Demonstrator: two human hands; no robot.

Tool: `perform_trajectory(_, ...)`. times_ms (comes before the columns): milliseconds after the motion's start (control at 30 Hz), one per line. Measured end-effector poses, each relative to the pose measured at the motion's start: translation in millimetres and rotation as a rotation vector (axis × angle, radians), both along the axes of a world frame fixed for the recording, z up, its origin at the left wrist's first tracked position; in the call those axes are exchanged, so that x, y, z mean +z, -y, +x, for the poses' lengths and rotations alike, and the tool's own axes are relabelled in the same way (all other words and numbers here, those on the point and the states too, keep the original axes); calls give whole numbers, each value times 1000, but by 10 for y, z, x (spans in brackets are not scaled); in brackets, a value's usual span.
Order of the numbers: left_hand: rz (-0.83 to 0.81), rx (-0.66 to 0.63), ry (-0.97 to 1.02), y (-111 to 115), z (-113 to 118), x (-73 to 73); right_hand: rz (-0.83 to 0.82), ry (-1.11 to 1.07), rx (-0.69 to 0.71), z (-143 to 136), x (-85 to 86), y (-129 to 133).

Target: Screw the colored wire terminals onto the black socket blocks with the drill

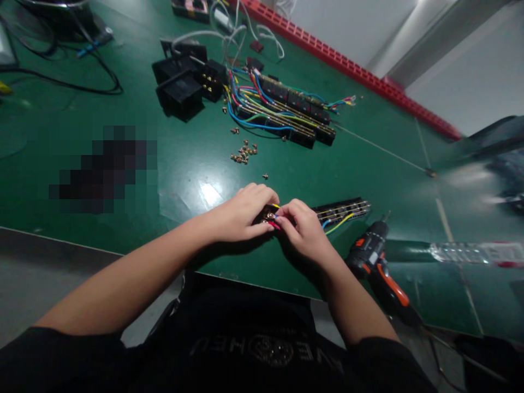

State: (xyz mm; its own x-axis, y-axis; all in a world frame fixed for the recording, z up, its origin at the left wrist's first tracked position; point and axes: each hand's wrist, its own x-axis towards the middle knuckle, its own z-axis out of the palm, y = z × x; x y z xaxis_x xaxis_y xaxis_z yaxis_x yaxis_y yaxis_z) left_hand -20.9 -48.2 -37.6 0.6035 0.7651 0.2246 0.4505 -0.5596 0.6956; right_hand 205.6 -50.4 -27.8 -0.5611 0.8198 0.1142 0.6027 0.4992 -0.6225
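Observation:
A long black socket strip (341, 212) with brass bars and coloured wires lies near the table's front edge. Around its left end is my left hand (249, 212), fingers along the far side and thumb on the near side. My right hand (301, 224) pinches a wire end, with a bit of blue showing, against the terminals there. The fingertips partly hide the wire end. Red and yellow wires show between the hands. Beyond them, several brass screws (245, 153) lie in a loose pile, and a single screw (265, 176) sits closer to my hands.
An orange and black power screwdriver (376, 256) lies right of my right forearm. Wired socket strips (286, 109) and black plastic housings (180, 90) occupy the far middle. A red perforated rail (347, 60) borders the back of the green table (184, 164). A clear bottle (462, 252) lies right.

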Motion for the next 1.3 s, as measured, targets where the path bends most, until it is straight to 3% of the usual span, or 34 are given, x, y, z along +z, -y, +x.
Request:
perform_trajectory(600,23,-9,-32,-22,-20,24,-30,7,-45,-44,9,-1)
perform_trajectory(967,5,-80,-2,-116,-256,150,75,-9,-5,-35,-87,12)
perform_trajectory(1133,-34,-113,-1,-231,-234,101,85,-26,1,-35,-122,12)
perform_trajectory(1300,-136,-63,84,-280,-203,30,110,-31,3,-29,-142,16)
